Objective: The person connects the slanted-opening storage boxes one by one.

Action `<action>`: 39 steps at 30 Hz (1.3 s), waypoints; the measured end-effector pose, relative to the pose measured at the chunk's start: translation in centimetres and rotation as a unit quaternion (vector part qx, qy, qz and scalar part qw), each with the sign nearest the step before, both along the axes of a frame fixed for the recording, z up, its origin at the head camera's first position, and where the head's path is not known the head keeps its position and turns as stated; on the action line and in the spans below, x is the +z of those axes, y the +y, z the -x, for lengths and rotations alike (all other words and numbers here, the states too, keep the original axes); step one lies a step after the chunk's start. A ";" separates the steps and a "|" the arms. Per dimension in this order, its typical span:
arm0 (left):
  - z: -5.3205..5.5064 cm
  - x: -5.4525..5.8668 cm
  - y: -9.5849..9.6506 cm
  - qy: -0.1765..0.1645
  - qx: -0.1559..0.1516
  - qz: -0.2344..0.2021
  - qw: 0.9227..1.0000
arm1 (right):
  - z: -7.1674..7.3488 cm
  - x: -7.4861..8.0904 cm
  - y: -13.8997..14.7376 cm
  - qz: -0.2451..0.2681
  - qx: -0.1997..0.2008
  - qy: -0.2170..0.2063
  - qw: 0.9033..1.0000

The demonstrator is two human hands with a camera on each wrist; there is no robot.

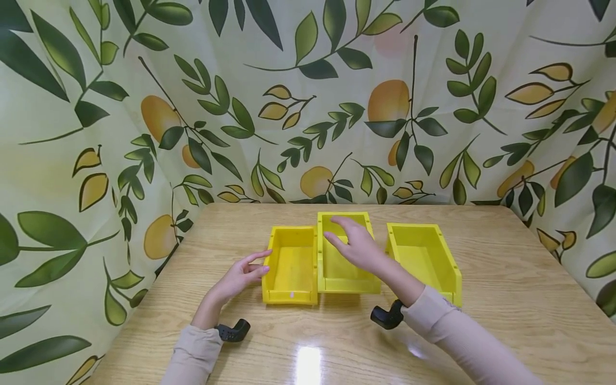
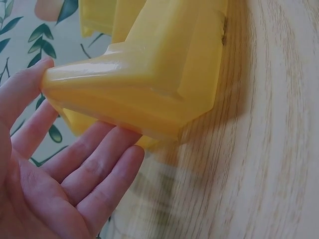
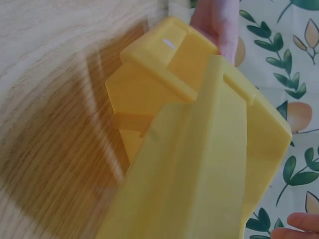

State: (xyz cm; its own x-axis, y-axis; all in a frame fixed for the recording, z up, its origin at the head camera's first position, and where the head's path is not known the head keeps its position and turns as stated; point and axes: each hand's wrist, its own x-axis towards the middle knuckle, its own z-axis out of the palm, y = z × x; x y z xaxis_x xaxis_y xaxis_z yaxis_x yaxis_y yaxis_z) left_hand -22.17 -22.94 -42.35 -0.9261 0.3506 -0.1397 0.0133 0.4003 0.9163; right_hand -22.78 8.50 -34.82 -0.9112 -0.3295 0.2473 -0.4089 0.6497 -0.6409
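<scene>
The left bin (image 1: 291, 266), long axis twelve-to-six, sits at three o'clock of the left hand (image 1: 239, 278); relaxed fingers (image 2: 94, 164) touch its wall.

3 storage bins – left bin (image 1: 291, 266), middle bin (image 1: 343, 256), right bin (image 1: 423, 256) – all plain bright yellow. Table (image 1: 505, 299): light wood grain. Backdrop cloth (image 1: 144, 80): pale cream w/ dark green leaves & orange-yellow fruit. Sleeves (image 1: 452, 326): pale beige. Wrist cams (image 1: 385, 316): black.
</scene>
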 end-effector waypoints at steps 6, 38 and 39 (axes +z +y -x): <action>0.1 0.0 0.0 0.003 0.001 0.000 1.000 | 0.6 0.0 -1.1 -0.019 0.015 -0.005 1.000; 0.0 -0.3 -0.1 0.001 0.002 0.000 1.000 | 2.3 -0.8 -5.0 -0.153 0.006 -0.020 0.988; 0.0 -0.3 -0.1 0.001 0.002 0.000 1.000 | 2.3 -0.9 -5.1 -0.157 0.003 -0.019 0.987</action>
